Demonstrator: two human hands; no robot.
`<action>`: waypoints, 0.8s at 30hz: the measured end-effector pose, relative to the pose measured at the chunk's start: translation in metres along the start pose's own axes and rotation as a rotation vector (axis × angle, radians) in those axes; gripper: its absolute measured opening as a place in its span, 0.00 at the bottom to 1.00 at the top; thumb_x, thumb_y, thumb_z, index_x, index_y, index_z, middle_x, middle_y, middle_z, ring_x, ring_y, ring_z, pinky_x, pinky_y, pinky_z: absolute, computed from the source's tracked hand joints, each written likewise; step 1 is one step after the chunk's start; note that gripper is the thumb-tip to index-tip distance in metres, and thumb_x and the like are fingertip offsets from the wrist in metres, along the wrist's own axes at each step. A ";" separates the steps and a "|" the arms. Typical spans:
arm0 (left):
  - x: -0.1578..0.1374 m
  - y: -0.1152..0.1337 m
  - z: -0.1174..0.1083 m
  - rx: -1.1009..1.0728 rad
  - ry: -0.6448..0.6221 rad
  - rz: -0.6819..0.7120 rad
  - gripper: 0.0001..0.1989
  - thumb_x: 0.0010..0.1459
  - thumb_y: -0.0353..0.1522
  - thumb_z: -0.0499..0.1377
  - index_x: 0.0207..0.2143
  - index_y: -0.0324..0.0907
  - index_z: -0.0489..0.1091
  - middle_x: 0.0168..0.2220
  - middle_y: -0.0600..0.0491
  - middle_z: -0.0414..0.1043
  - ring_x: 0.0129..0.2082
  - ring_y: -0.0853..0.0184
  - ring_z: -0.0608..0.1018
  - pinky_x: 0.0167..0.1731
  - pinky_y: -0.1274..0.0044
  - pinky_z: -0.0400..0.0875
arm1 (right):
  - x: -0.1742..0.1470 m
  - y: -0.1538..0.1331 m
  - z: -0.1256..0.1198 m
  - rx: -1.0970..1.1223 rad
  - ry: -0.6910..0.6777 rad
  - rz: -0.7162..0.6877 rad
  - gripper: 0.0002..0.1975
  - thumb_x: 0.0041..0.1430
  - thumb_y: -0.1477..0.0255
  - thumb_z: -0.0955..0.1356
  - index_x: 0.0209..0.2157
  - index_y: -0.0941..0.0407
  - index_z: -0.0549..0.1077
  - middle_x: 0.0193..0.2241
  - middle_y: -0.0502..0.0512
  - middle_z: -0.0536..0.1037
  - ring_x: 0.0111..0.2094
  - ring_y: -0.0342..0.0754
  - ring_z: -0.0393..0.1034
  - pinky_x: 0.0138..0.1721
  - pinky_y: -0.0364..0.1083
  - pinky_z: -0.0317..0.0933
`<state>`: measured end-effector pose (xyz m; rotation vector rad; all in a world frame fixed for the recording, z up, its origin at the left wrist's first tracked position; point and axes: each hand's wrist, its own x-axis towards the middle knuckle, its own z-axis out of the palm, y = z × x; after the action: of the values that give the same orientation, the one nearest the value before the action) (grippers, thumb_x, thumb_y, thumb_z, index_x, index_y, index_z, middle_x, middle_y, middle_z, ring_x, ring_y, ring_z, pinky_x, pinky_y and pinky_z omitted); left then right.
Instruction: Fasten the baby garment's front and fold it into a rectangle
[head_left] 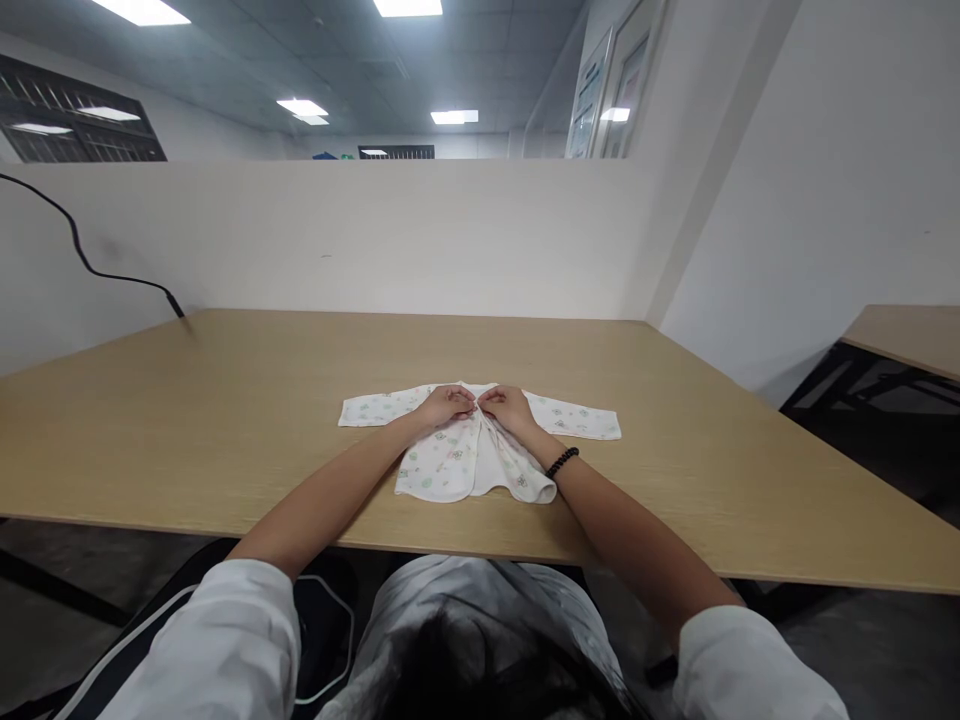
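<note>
A small white baby shirt (pixel 442 465) with a coloured print lies spread on the table, its sleeves stretched out to both sides. My left hand (pixel 448 404) and my right hand (pixel 507 406) meet over its upper front, below the neckline. Each pinches an edge of the front opening, and the fingertips nearly touch. Whatever fastening may sit between the fingers is too small to make out. Below the hands the front panels hang apart, and the right one is bunched into folds. A dark beaded bracelet circles my right wrist.
The wooden table (pixel 247 400) reaches back to a low white partition (pixel 420 240). A black cable (pixel 112 276) hangs over the partition's left side and ends near the tabletop. Another table (pixel 907 335) stands at the far right.
</note>
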<state>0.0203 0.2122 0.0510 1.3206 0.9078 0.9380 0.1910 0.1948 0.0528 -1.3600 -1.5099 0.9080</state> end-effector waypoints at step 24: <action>-0.004 -0.001 0.004 -0.010 0.152 0.027 0.05 0.44 0.26 0.66 0.22 0.37 0.72 0.22 0.54 0.72 0.25 0.72 0.74 0.33 0.78 0.70 | -0.005 -0.005 0.006 -0.264 0.053 -0.271 0.05 0.54 0.79 0.66 0.29 0.58 0.74 0.29 0.55 0.78 0.31 0.46 0.71 0.37 0.43 0.63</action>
<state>0.0225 0.2070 0.0505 1.2683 1.0022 1.0738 0.1833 0.1893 0.0548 -1.3085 -1.7677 0.5132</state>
